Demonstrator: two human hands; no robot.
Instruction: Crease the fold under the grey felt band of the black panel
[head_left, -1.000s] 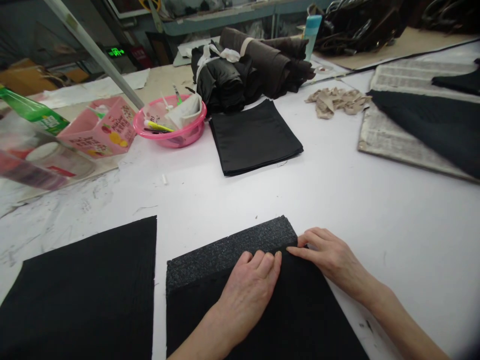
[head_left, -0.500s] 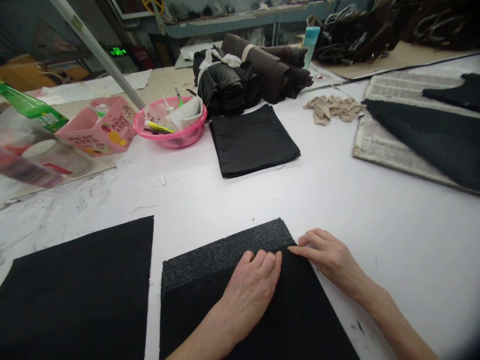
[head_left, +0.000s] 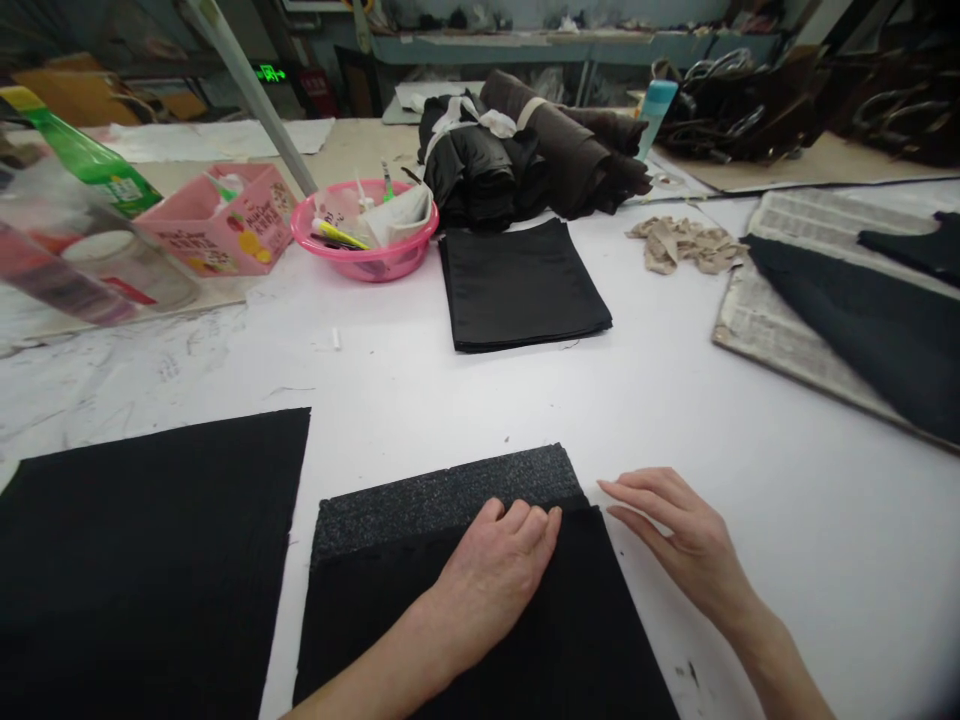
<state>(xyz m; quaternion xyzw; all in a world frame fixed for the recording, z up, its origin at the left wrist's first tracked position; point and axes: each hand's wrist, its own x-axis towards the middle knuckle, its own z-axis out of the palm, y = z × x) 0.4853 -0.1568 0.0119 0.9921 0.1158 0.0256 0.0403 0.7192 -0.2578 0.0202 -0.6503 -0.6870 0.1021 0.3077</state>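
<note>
A black fabric piece (head_left: 570, 620) lies in front of me, with a speckled dark grey strip (head_left: 442, 500) along its far edge. My left hand (head_left: 502, 560) rests on the fabric near the strip's lower border, its fingers curled and pressed together; whether cloth is pinched under them is hidden. Just off the fabric's right corner is my right hand (head_left: 675, 525), thumb and fingers apart with nothing between them. Another black fabric piece (head_left: 150, 560) lies flat at the left.
Beyond the work are a black fabric stack (head_left: 529, 285), a pink basin (head_left: 367, 262) holding tools, a pink box (head_left: 225, 220) and dark fabric rolls (head_left: 562, 145). Beige scraps (head_left: 686, 245) and a board (head_left: 810, 370) bearing dark cloth lie to the right.
My right hand has come off the fabric's corner and moved slightly right, its fingers parting. My left hand stays by the strip. The whole view has shifted a little.
</note>
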